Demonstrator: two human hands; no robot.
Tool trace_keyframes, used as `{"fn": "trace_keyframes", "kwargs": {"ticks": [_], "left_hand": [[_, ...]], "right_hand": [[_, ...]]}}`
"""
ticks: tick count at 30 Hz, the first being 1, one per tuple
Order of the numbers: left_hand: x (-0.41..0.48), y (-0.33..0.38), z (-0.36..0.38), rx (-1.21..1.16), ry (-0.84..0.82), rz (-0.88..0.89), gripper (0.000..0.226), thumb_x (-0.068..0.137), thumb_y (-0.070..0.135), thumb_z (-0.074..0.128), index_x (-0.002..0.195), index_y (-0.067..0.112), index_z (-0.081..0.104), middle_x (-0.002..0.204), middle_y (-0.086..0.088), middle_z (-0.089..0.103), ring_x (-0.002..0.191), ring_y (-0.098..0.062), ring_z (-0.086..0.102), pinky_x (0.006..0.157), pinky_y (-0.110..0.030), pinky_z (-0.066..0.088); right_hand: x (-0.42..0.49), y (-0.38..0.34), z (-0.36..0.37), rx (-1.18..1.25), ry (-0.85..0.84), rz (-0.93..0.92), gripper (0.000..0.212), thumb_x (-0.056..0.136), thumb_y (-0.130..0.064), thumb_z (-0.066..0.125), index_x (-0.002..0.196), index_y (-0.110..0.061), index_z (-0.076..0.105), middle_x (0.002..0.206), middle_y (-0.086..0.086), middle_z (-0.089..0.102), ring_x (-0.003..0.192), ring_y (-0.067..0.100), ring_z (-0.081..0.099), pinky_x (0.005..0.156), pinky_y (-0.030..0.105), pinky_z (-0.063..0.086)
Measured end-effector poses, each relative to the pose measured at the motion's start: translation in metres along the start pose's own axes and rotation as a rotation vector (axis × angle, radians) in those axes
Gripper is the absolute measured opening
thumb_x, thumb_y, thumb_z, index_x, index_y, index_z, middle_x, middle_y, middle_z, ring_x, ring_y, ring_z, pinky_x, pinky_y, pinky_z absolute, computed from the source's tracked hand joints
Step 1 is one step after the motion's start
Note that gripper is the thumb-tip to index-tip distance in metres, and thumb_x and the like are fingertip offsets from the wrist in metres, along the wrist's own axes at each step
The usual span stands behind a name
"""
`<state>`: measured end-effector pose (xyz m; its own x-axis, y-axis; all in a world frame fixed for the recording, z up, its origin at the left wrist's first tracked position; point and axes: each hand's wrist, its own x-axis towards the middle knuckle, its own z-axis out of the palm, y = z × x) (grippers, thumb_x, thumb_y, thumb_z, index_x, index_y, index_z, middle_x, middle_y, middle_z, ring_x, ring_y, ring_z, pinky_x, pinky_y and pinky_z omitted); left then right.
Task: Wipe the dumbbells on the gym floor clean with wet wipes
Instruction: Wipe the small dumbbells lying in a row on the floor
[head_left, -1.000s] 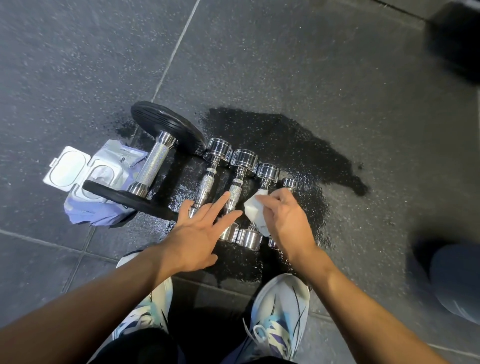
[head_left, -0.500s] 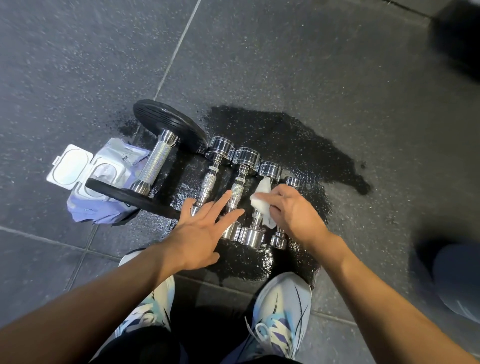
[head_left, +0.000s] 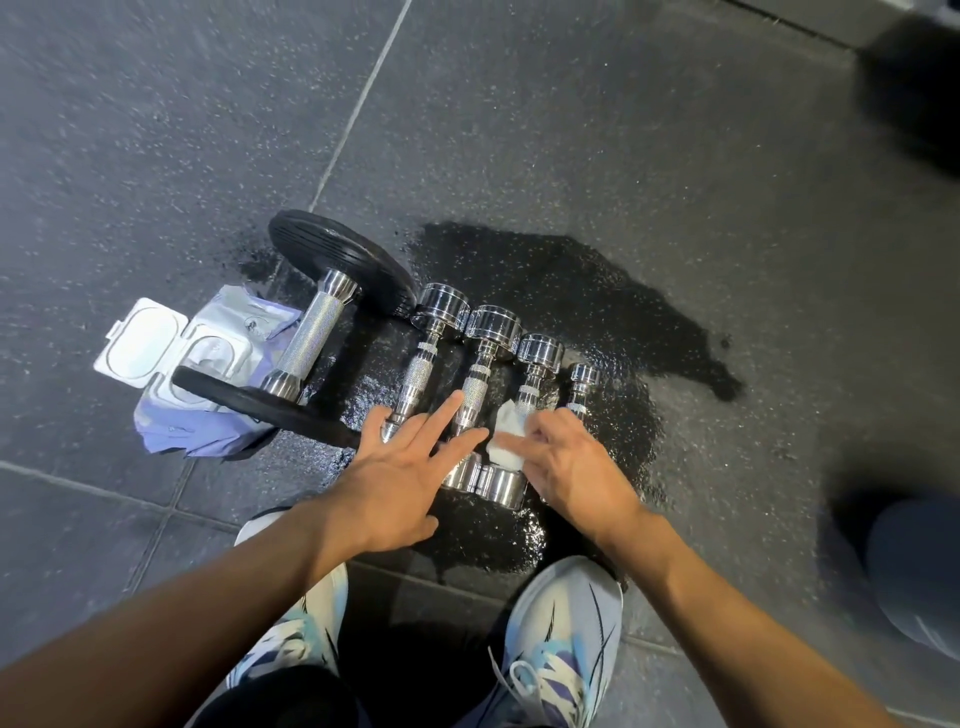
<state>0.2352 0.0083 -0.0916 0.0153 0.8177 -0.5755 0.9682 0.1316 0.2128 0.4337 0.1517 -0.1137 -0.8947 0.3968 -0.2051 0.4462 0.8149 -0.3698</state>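
Observation:
Several chrome dumbbells lie side by side on a wet patch of the dark gym floor (head_left: 597, 156); the third from the left (head_left: 537, 364) is the one under the wipe. My right hand (head_left: 566, 462) grips a white wet wipe (head_left: 506, 439) and presses it on that dumbbell's handle near its close end. My left hand (head_left: 400, 467) lies flat with straight, spread fingers on the near ends of the first chrome dumbbell (head_left: 423, 358) and the second (head_left: 483, 364). A small fourth dumbbell (head_left: 582, 382) lies at the right, partly hidden by my right hand.
A big dumbbell with black plates (head_left: 311, 338) lies left of the chrome ones. A purple wet-wipe pack (head_left: 208, 384) with its white lid open sits behind it at the left. My two shoes (head_left: 561, 639) stand close below. Someone's leg (head_left: 914, 566) shows at the right edge.
My right hand with the wipe has slid back along the third dumbbell's handle toward its near end. My left hand has stayed pressed on the dumbbells.

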Motion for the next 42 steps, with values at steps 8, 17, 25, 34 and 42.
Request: {"fn": "trace_keyframes", "kwargs": {"ticks": [8, 17, 25, 34, 42], "left_hand": [[0.0, -0.002, 0.003, 0.002, 0.004, 0.004, 0.118, 0.091, 0.041, 0.072, 0.156, 0.042, -0.027, 0.159, 0.001, -0.049, 0.157, -0.023, 0.004, 0.123, -0.063, -0.009], [0.0, -0.003, 0.003, -0.014, -0.004, 0.002, 0.118, 0.091, 0.04, 0.072, 0.157, 0.043, -0.026, 0.157, 0.002, -0.052, 0.159, -0.025, 0.0, 0.123, -0.062, -0.01], [0.001, -0.002, 0.001, -0.008, -0.024, 0.001, 0.118, 0.091, 0.041, 0.072, 0.156, 0.044, -0.026, 0.156, 0.003, -0.053, 0.159, -0.023, -0.001, 0.122, -0.06, -0.013], [0.003, -0.003, -0.002, -0.054, -0.06, 0.01, 0.092, 0.1, 0.065, 0.046, 0.156, 0.049, -0.025, 0.158, 0.007, -0.051, 0.159, -0.021, -0.005, 0.121, -0.058, -0.015], [0.005, -0.002, -0.004, -0.101, -0.073, 0.003, 0.071, 0.103, 0.07, 0.024, 0.157, 0.052, -0.018, 0.161, 0.01, -0.045, 0.16, -0.019, -0.006, 0.122, -0.058, -0.014]], "right_hand": [[0.034, 0.005, -0.013, 0.011, 0.142, 0.246, 0.04, 0.104, -0.017, 0.045, 0.142, -0.023, 0.055, 0.101, -0.001, 0.046, 0.094, 0.015, 0.039, 0.087, 0.024, 0.039], [0.01, 0.007, -0.006, 0.018, -0.004, 0.021, 0.034, 0.101, -0.031, 0.049, 0.132, -0.028, 0.062, 0.098, -0.005, 0.047, 0.088, 0.011, 0.044, 0.071, 0.028, 0.053], [0.024, 0.0, -0.012, -0.102, 0.011, 0.183, 0.052, 0.101, -0.021, 0.038, 0.153, -0.029, 0.04, 0.098, -0.007, 0.035, 0.093, 0.011, 0.031, 0.085, 0.024, 0.037], [0.029, 0.003, -0.018, -0.195, 0.025, 0.158, 0.046, 0.097, -0.017, 0.062, 0.141, -0.03, 0.054, 0.091, -0.004, 0.044, 0.086, 0.013, 0.037, 0.084, 0.031, 0.046], [0.028, -0.008, -0.017, -0.161, -0.021, 0.212, 0.05, 0.102, -0.015, 0.048, 0.149, -0.03, 0.038, 0.092, -0.002, 0.035, 0.087, 0.013, 0.032, 0.081, 0.028, 0.034]]}}
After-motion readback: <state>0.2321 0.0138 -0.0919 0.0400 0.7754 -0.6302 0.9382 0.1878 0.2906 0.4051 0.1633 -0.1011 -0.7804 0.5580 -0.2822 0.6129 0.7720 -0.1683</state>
